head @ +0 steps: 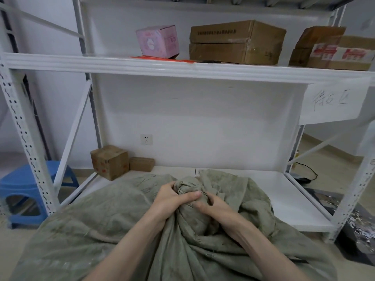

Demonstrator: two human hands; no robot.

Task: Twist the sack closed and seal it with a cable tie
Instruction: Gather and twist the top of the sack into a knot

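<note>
- The burlap sack (113, 226), a dull grey-green, fills the lower part of the view and lies against the front edge of the bottom shelf (284, 201) of a white metal rack.
- Its mouth is gathered into a bunched neck (187, 188) that stands up above the rest of the sack, with loose folds of cloth spilling to the neck's right.
- The left hand (172, 197) is clamped around the neck from the left side; its thumb lies across the front of the bunch and its fingers curl behind it.
- The right hand (213, 205) grips the same bunch just below and to the right, fingers curled in on the cloth, its thumb close under the left thumb.
- Both forearms reach up from the bottom edge and converge on the neck, wrists close together.
- Well above the neck, on the middle shelf (101, 63), a bundle of orange-red cable ties (162, 58) lies flat beside a pink carton (157, 41).
- Two brown cardboard boxes (236, 42) sit right of the pink carton.
- A blue plastic stool (22, 191) stands on the floor left of the sack.
</note>
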